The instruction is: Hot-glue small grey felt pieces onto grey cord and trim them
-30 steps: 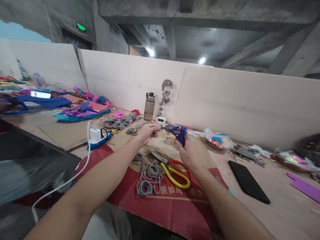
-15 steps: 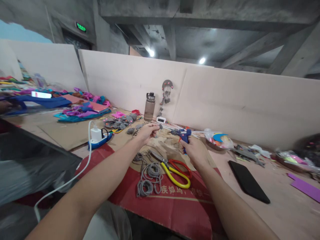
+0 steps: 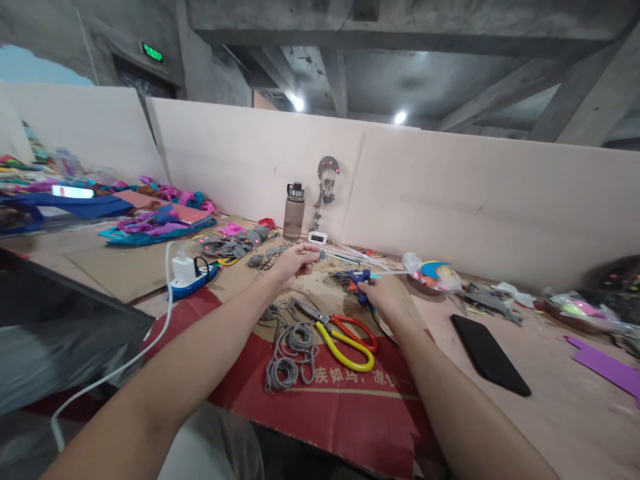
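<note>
**a small grey piece [image 3: 323, 255] in our left hand [image 3: 297, 261], a blue glue gun [image 3: 362, 281] in our right hand [image 3: 384, 296]**

in the head view, we stretch both forearms out over the worktop. our left hand is nearly closed, pinching the small grey piece between thumb and finger so that it sticks out to the right of the fingertips. our right hand is wrapped around the handle of the blue glue gun, whose nozzle points left, over a pale stained patch [image 3: 320, 287]; we cannot tell whether the nozzle touches it. the gun and the grey piece are apart, with the piece a little farther from us. a black cable [image 3: 384, 327] trails by our right wrist.

nearer to us, between our arms, scissors [image 3: 326, 325] with one red and one yellow handle lie spread open on red cardboard [image 3: 350, 413], just beside coils of grey cord [image 3: 283, 381]. to the right of our right forearm lies a black phone [image 3: 490, 355].

beyond our hands, a bottle [image 3: 294, 213] stands upright near the white partition [image 3: 425, 180], with a small white device [image 3: 317, 237] beside it and a grey ornament [image 3: 329, 167] against the partition. left of our left hand, we see grey pieces with pink dots [image 3: 235, 245] in a heap, and a white plug [image 3: 184, 270] on a blue power strip [image 3: 200, 285].
</note>
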Tool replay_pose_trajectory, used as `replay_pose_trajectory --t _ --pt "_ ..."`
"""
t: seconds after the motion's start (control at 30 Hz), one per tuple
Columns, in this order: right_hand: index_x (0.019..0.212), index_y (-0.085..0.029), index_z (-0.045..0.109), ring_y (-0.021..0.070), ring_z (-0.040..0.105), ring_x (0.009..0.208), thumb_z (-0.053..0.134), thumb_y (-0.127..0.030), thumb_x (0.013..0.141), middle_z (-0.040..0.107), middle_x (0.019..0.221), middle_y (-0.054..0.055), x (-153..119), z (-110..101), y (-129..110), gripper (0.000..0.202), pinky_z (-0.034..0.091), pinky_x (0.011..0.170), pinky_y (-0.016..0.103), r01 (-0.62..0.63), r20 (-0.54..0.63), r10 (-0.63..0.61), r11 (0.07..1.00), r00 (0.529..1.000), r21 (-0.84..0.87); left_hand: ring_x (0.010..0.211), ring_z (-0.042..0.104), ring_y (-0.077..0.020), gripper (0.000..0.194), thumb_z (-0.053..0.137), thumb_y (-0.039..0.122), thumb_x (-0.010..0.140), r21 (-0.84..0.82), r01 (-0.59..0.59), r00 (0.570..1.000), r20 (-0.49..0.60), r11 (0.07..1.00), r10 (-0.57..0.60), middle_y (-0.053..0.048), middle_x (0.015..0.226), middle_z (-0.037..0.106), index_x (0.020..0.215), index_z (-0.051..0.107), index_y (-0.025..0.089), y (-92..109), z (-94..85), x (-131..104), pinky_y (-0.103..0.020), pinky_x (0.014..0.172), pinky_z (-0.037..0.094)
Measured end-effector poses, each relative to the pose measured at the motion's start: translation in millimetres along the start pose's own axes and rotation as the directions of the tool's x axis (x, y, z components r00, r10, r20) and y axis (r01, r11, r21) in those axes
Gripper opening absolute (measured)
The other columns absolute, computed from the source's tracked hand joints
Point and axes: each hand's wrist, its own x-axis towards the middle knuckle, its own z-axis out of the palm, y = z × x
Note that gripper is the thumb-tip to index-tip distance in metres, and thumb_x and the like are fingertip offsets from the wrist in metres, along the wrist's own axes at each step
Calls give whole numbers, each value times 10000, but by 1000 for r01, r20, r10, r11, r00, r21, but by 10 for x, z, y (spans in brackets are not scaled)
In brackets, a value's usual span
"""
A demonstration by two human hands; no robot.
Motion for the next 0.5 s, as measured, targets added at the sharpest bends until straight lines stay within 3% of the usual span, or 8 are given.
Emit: replay_pose_trajectory --t 0.33,0.43,0.5 --pt "606 -190 617 165 541 521 535 -304 691 592 514 14 142 1 234 164 363 493 246 -8 -52 -2 980 999 -201 465 447 -16 358 795 230 605 4 38 993 113 999 -39 -16 704 605 894 617 117 2 71 -33 -155 464 342" --pt "572 -195 610 183 545 540 534 -326 691 573 504 22 128 -15 223 193 384 528 271 8 -67 -25 972 997 -235 464 448 -16 341 791 230 613 -17 39 993 113 999 -37 -18 701 609 885 621 115 22 86 -48 -157 469 349" --pt "659 -183 632 199 575 621 538 -323 689 616 602 39 91 -18 154 172 413 584 284 40 -101 -66 969 993 -242 460 446 -16 341 794 229 604 -30 40 994 106 999 -37 -11 685 604 875 621 114 54 115 -77 -157 469 351"
